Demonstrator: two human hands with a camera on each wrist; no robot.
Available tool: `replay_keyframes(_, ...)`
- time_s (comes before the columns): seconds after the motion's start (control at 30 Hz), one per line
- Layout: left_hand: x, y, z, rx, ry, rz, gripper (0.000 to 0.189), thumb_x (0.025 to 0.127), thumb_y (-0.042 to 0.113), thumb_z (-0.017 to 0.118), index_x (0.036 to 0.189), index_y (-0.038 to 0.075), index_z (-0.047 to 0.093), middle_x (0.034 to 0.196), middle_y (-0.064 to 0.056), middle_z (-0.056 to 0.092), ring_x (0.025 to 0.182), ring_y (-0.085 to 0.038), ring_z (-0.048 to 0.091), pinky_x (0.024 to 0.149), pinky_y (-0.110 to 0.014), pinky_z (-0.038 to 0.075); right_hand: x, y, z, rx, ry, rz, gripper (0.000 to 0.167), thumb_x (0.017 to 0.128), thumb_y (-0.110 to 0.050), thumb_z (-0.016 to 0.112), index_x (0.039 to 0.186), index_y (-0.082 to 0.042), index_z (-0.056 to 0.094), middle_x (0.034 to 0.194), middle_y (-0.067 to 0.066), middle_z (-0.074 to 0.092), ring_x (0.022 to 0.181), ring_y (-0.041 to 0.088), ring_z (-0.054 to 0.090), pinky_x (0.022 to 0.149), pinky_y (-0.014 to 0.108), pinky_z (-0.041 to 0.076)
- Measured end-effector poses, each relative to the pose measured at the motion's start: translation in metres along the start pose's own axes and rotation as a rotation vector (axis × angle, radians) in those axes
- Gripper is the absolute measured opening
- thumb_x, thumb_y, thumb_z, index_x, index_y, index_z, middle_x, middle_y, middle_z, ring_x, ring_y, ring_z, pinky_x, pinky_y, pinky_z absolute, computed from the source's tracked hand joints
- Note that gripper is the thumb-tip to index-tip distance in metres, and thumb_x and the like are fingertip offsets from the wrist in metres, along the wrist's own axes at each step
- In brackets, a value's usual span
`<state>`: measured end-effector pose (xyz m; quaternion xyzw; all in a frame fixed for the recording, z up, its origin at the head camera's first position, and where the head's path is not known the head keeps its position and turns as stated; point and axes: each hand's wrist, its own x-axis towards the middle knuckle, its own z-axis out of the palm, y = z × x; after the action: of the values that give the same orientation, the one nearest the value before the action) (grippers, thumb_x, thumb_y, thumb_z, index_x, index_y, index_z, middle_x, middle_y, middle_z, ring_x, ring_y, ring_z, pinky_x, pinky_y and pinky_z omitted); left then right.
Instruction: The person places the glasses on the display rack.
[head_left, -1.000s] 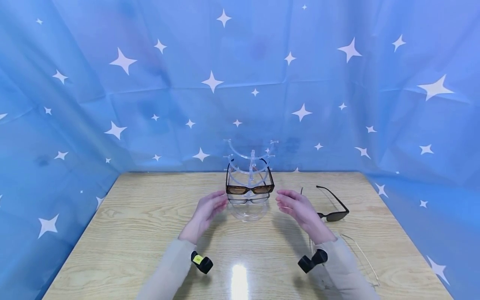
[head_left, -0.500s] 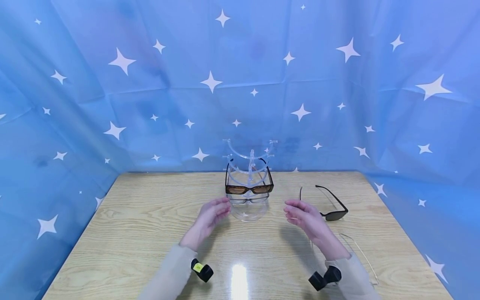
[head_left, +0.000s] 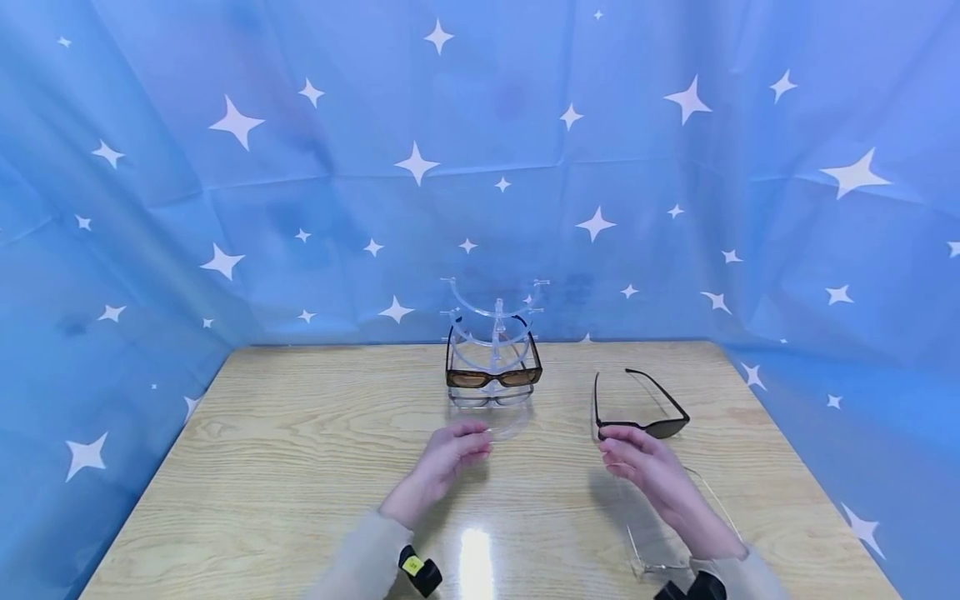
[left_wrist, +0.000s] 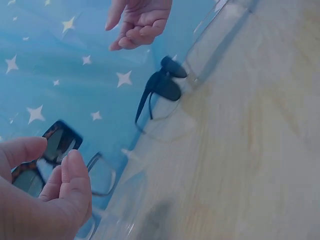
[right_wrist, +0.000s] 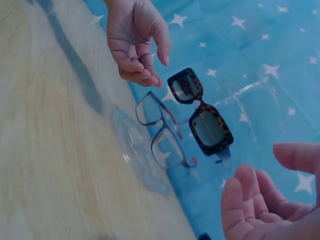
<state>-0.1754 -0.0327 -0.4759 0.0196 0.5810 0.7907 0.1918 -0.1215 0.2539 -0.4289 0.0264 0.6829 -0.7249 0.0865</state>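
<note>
My left hand hovers just in front of the clear acrylic glasses stand, its fingers loosely bent around nothing. Tortoiseshell sunglasses hang on the stand, dark-framed clear-lens eyeglasses just below them. My right hand is over the right side of the table, thumb and fingers apart in the right wrist view. Its fingertips overlap the front of the black sunglasses, which lie with temples unfolded. Thin metal-framed glasses lie beneath that hand and forearm, partly hidden.
The stand's upper arms hold no glasses, and its round base is partly behind my left hand. The wooden table ends at a blue curtain with white stars. Light glares off the table's front middle.
Both hands have drawn back from the stand toward the body. The right hand has moved right, to the black sunglasses; the left has shifted slightly right. The glasses on the stand have stayed put.
</note>
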Motion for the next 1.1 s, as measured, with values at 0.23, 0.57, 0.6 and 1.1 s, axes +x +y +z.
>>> replay_keyframes(0.23,-0.007,-0.015,0.026,0.005,-0.056,-0.030,0.036,0.086,0.000,0.060,0.117,-0.016,0.050,0.088,-0.003,0.062,0.078,-0.011,0.062,0.078,-0.025,0.054,-0.018,0.007,-0.016,-0.004,0.001,-0.018,0.015,0.094,-0.008,0.053,0.107,-0.013,0.060,0.095,-0.003,0.061,0.085,0.011,0.060,0.078,0.027,0.053)
replay_keyframes(0.57,-0.011,-0.032,0.063,0.019,-0.075,-0.073,0.033,0.080,-0.004,0.060,0.111,-0.016,0.055,0.085,-0.005,0.064,0.072,-0.011,0.062,0.074,-0.026,0.055,-0.040,0.019,-0.043,0.004,0.090,-0.042,0.021,0.095,-0.006,0.051,0.103,-0.020,0.064,0.096,-0.007,0.064,0.085,0.008,0.061,0.076,0.023,0.054)
replay_keyframes(0.6,-0.012,-0.034,0.067,0.026,-0.074,-0.079,0.032,0.080,-0.004,0.061,0.110,-0.016,0.056,0.084,-0.005,0.064,0.071,-0.011,0.062,0.074,-0.026,0.056,-0.042,0.020,-0.047,-0.002,0.102,-0.038,0.022,0.095,-0.006,0.051,0.102,-0.022,0.064,0.095,-0.007,0.064,0.085,0.008,0.061,0.076,0.023,0.054)
replay_keyframes(1.1,-0.019,-0.072,0.122,0.090,-0.161,-0.151,0.021,0.078,-0.006,0.064,0.098,-0.012,0.063,0.075,-0.004,0.066,0.067,-0.012,0.064,0.070,-0.029,0.057,-0.071,0.037,-0.096,-0.036,0.248,-0.005,0.027,0.095,-0.006,0.053,0.099,-0.029,0.066,0.097,-0.014,0.065,0.088,0.004,0.062,0.075,0.019,0.053)
